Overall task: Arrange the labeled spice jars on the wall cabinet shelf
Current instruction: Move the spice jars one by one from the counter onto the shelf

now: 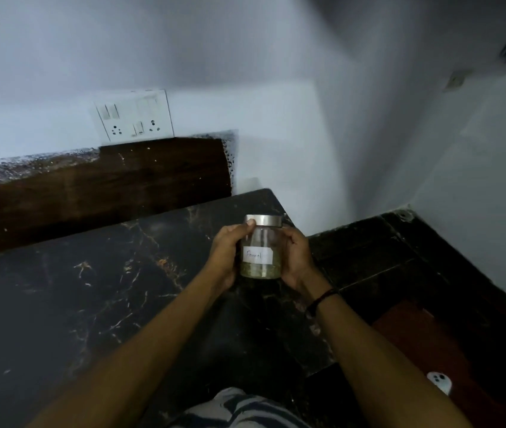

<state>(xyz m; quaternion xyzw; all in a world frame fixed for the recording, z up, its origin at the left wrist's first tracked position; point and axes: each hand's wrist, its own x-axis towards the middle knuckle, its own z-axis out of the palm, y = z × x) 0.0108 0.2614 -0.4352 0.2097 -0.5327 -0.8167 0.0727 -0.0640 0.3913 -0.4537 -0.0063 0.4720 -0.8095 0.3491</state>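
Observation:
A clear glass spice jar (261, 242) with a silver metal lid and a white handwritten label is held upright above the dark marbled countertop (91, 288). A thin layer of greenish seeds fills its bottom. My left hand (225, 253) wraps its left side, thumb resting against the lid's edge. My right hand (296, 257) cups its right side; a dark band circles that wrist. No cabinet shelf or other jars are in view.
A white switch and socket panel (136, 117) is on the wall behind the counter. A dark wooden board (106, 180) leans along the back edge. The counter ends at the right, with dark floor tiles (384, 251) below and a wall corner beyond.

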